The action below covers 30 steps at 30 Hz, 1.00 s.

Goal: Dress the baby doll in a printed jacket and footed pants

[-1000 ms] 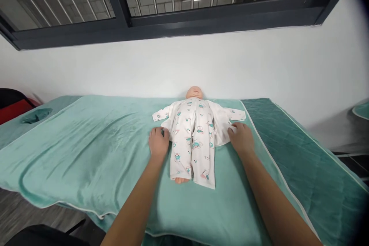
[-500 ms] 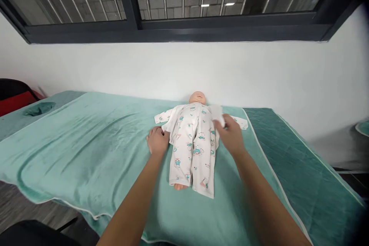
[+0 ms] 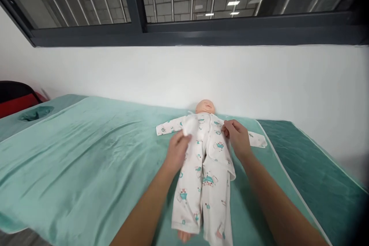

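Observation:
A baby doll (image 3: 205, 106) lies on its back on the green bed cover, its head toward the wall. It wears a white printed baby shirt (image 3: 220, 146) and matching trousers (image 3: 190, 192). My left hand (image 3: 177, 152) is closed on the left front flap of the shirt, which is lifted so its plain white inside shows. My right hand (image 3: 238, 138) pinches the shirt at the chest's right side; its fingertips are partly hidden. Both sleeves stretch outward. One foot (image 3: 183, 235) shows below the left trouser leg.
A light green cover (image 3: 86, 153) with soft wrinkles spreads over the bed, and a darker green cover (image 3: 291, 161) lies to the right. Behind stands a white wall (image 3: 129, 75) under a dark-framed window (image 3: 230, 32). A red and black item (image 3: 17, 98) is at far left.
My left hand has moved from the cover beside the doll onto the shirt's left flap and lifted it. The right flap, raised before, now lies over the chest and trouser top.

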Each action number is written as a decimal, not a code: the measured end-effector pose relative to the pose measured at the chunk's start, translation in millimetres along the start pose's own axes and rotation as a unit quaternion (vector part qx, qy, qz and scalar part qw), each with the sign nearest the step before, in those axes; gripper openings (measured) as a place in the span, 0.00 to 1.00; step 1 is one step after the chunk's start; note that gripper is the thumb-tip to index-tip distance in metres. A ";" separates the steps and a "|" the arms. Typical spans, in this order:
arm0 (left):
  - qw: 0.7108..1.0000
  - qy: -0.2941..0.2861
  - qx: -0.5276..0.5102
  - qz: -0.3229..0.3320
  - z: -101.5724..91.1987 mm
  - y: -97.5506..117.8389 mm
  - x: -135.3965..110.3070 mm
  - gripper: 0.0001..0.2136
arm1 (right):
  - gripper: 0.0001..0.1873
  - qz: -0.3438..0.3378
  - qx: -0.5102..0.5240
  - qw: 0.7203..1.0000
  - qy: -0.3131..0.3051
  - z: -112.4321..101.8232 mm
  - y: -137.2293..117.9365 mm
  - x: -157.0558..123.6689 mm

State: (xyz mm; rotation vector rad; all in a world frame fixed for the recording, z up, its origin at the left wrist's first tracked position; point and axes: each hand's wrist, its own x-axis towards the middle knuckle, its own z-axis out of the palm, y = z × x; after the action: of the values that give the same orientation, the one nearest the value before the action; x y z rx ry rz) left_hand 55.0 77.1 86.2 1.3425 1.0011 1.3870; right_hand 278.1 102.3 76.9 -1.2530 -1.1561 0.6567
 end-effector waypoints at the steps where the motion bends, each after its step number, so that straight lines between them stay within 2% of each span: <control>1: 0.992 -0.115 0.051 0.023 6.0 8.8 -2.7 0.10 | 0.17 0.001 -0.024 0.999 0.025 5.7 5.1 11.6; 2: 0.970 -0.221 0.089 0.041 10.5 15.7 -6.3 0.11 | 0.16 -0.002 -0.062 0.997 0.040 11.4 8.3 22.4; 3: 0.946 -0.299 0.116 0.053 13.6 20.7 -10.2 0.11 | 0.16 -0.006 -0.110 0.993 0.043 17.0 9.9 32.0; 4: 0.931 -0.338 0.126 0.056 15.6 23.7 -13.5 0.11 | 0.15 -0.008 -0.162 0.986 0.039 22.4 10.1 40.4; 5: 0.929 -0.348 0.118 0.048 16.7 25.2 -15.3 0.12 | 0.15 -0.007 -0.214 0.976 0.028 27.6 9.3 47.4; 6: 0.939 -0.329 0.096 0.034 17.2 25.6 -14.9 0.13 | 0.15 -0.001 -0.258 0.966 0.018 32.5 8.0 53.0; 7: 0.955 -0.288 0.067 0.019 17.6 25.2 -11.6 0.14 | 0.16 0.009 -0.290 0.957 0.007 36.7 6.4 57.1; 9: 0.983 -0.180 0.031 0.000 18.9 23.2 4.8 0.15 | 0.19 0.032 -0.319 0.947 -0.013 42.7 3.7 61.5; 11: 0.995 -0.081 0.060 0.002 22.8 19.6 32.9 0.15 | 0.22 0.052 -0.315 0.947 -0.036 45.1 2.0 62.6; 13: 0.990 -0.041 0.136 0.001 30.3 13.5 67.5 0.14 | 0.22 0.065 -0.304 0.949 -0.054 45.0 1.6 62.6; 16: 0.970 -0.056 0.235 -0.003 46.6 -0.5 114.8 0.11 | 0.16 0.071 -0.295 0.951 -0.058 44.0 3.3 63.5; 19: 0.947 -0.069 0.314 -0.016 60.9 -15.1 139.8 0.09 | 0.12 0.061 -0.277 0.958 -0.045 44.3 7.6 66.5; 21: 0.933 -0.075 0.351 -0.012 65.4 -21.5 143.6 0.10 | 0.11 0.057 -0.247 0.967 -0.038 44.5 10.7 69.6; 24: 0.928 -0.078 0.365 -0.002 64.6 -25.1 140.4 0.10 | 0.11 0.070 -0.182 0.980 -0.044 44.7 11.8 73.8; 28: 0.936 -0.078 0.343 -0.002 58.8 -27.0 138.7 0.09 | 0.12 0.119 -0.019 0.993 -0.006 48.3 4.8 72.5; 30: 0.945 -0.077 0.319 -0.006 56.9 -29.6 140.2 0.09 | 0.11 0.112 0.016 0.993 0.013 52.1 1.3 69.3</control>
State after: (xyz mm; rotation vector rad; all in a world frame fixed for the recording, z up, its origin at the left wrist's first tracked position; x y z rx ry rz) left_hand 118.2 217.5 94.9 1.8737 1.4136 0.9514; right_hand 253.7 184.2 91.9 -1.3712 -0.9874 0.8194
